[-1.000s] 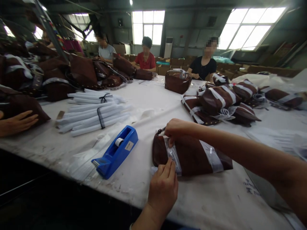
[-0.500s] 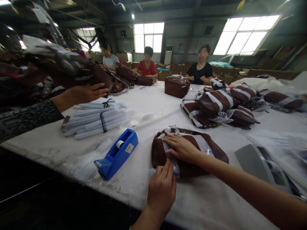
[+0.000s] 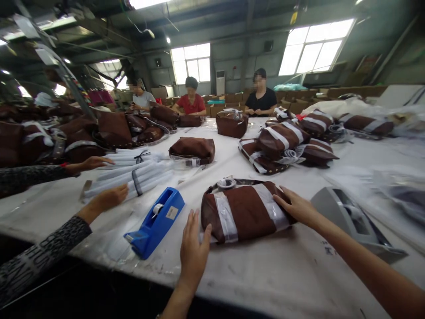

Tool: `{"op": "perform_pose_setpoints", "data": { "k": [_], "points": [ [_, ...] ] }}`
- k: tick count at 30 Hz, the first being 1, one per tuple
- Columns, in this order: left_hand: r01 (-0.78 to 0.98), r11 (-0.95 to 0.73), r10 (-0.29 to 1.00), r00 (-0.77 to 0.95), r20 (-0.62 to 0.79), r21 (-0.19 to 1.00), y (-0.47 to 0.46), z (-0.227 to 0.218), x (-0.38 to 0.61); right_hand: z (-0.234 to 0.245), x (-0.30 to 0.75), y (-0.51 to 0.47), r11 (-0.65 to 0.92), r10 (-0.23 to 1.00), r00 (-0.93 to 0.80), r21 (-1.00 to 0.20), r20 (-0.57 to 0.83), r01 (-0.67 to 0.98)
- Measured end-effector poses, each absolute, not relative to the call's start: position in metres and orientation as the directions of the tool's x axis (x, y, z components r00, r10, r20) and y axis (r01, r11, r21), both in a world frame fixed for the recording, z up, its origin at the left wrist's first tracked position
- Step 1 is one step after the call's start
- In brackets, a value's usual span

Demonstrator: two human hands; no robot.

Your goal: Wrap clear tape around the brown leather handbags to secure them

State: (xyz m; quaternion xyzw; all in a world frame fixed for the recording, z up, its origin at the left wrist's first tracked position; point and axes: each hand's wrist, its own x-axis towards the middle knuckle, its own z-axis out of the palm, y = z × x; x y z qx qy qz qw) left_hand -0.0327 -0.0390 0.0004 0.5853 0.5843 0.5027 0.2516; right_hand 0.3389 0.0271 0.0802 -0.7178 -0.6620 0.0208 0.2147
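Note:
A brown handbag (image 3: 247,212) lies on the white-covered table in front of me, with two pale wrapping strips across its body and a wrapped ring-like piece (image 3: 226,183) at its top edge. My left hand (image 3: 195,239) is at the bag's left end, fingers stretched and thumb apart, gripping nothing. Over the bag's right end rests my right hand (image 3: 294,206), its fingers extended against the side near the right strip. A blue tape dispenser (image 3: 159,221) stands left of my left hand. Beyond my right wrist is a grey tape dispenser (image 3: 352,217).
A co-worker's hands (image 3: 111,198) reach from the left around tied white rolls (image 3: 122,175). Another brown bag (image 3: 192,149) lies mid-table. Wrapped bags (image 3: 282,139) are piled at the right, and more bags (image 3: 113,128) crowd the left. Several people sit across the table.
My left hand has drawn back from the left strip to the bag's end; my right hand has slid to its right end. The co-worker's lifted bag is now down on the table.

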Motion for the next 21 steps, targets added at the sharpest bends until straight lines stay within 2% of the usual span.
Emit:
{"op": "perform_pose_setpoints", "data": {
  "k": [2,4,7,9,11,13,15,17,20,21],
  "points": [
    [0.201,0.008,0.981,-0.191,0.031,0.980,-0.024,-0.001,-0.033,0.074,0.348,0.021,-0.146,0.959,0.243,-0.483,0.144,0.864],
    [-0.050,0.125,0.984,-0.120,-0.130,0.991,-0.016,0.000,-0.032,0.073,0.344,0.012,-0.189,0.945,0.314,-0.630,0.092,0.754],
    [-0.269,0.092,0.991,-0.071,-0.115,0.959,-0.021,0.006,-0.037,0.074,0.331,-0.009,-0.093,0.929,0.345,-0.820,0.132,0.564],
    [-0.305,0.027,0.995,-0.081,-0.054,0.952,-0.030,0.009,-0.043,0.072,0.326,-0.027,0.024,0.921,0.345,-0.909,0.182,0.415],
    [-0.305,-0.035,0.995,-0.095,0.006,0.952,-0.039,0.013,-0.051,0.068,0.324,-0.043,0.093,0.944,0.289,-0.968,0.160,0.233],
    [-0.279,-0.076,0.995,-0.087,0.053,0.957,-0.044,0.017,-0.057,0.066,0.326,-0.057,0.047,0.990,0.132,-0.996,0.057,0.075],
    [-0.234,-0.090,0.995,-0.073,0.075,0.968,-0.047,0.021,-0.063,0.071,0.325,-0.067,-0.059,0.997,-0.053,-0.998,-0.061,0.030],
    [-0.205,-0.043,0.997,-0.076,0.028,0.978,-0.049,0.021,-0.069,0.081,0.318,-0.077,-0.119,0.981,-0.145,-0.991,-0.126,0.057],
    [-0.182,0.095,0.982,-0.146,-0.123,0.979,-0.046,0.014,-0.081,0.096,0.296,-0.089,-0.110,0.986,-0.126,-0.994,-0.110,0.008],
    [-0.154,0.098,0.978,-0.167,-0.123,0.983,-0.041,0.012,-0.086,0.099,0.288,-0.090,-0.097,0.990,-0.110,-0.994,-0.091,-0.049]
  ]
}}
